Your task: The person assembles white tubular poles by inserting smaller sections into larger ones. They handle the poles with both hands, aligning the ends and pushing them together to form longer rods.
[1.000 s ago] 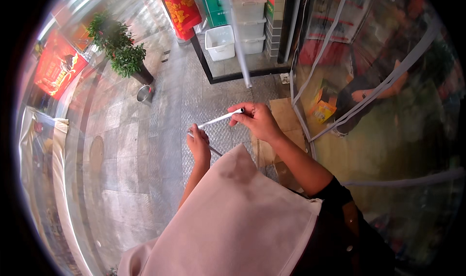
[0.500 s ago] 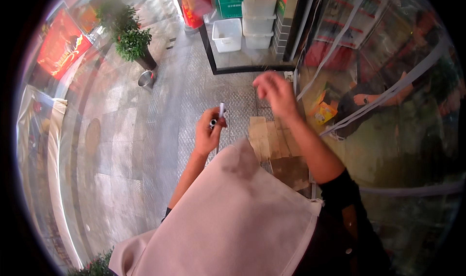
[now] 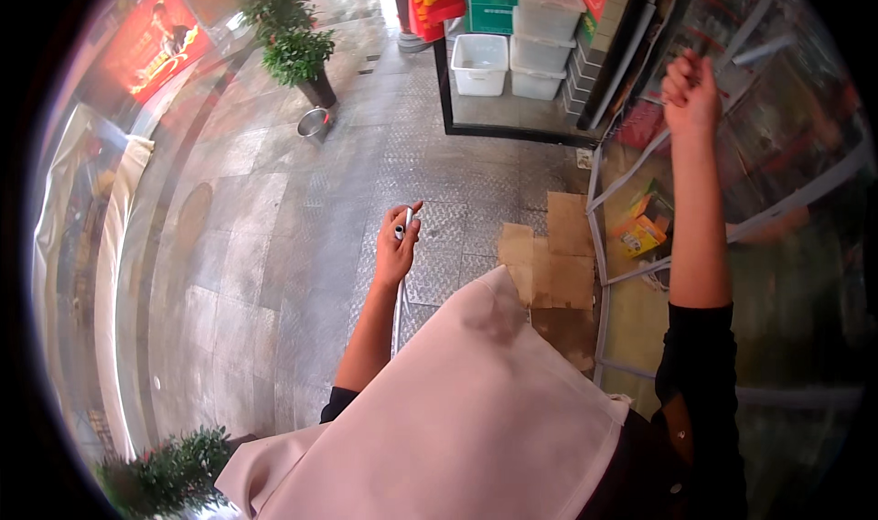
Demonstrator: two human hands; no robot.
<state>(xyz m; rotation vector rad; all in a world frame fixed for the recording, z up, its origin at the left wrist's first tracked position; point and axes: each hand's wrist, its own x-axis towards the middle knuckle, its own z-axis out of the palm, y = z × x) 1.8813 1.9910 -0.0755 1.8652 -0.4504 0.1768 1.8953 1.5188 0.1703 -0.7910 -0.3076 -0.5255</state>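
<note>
My left hand (image 3: 395, 250) is wrapped around a slim silver metal rod (image 3: 398, 323). The rod's bent upper end shows at the fingers, with a dark hollow tip, and its lower part passes behind my pale pink apron (image 3: 439, 401). Stretched out to the far right, my right hand (image 3: 690, 95) has curled fingers and lies in front of a clear sheet panel (image 3: 777, 209) with grey edge strips. Whether those fingers grip anything cannot be made out.
Flattened cardboard (image 3: 560, 278) lies on the paved floor by the panel. A black-framed glass door (image 3: 521, 133) stands ahead, with white plastic bins (image 3: 540, 53) behind it. A potted plant (image 3: 302, 58) and metal bucket (image 3: 314, 124) are at far left; another plant (image 3: 174, 470) is near left.
My right hand has swung right and away from me, from over the floor to in front of the clear panel. My left hand still holds the rod. The view has turned slightly left.
</note>
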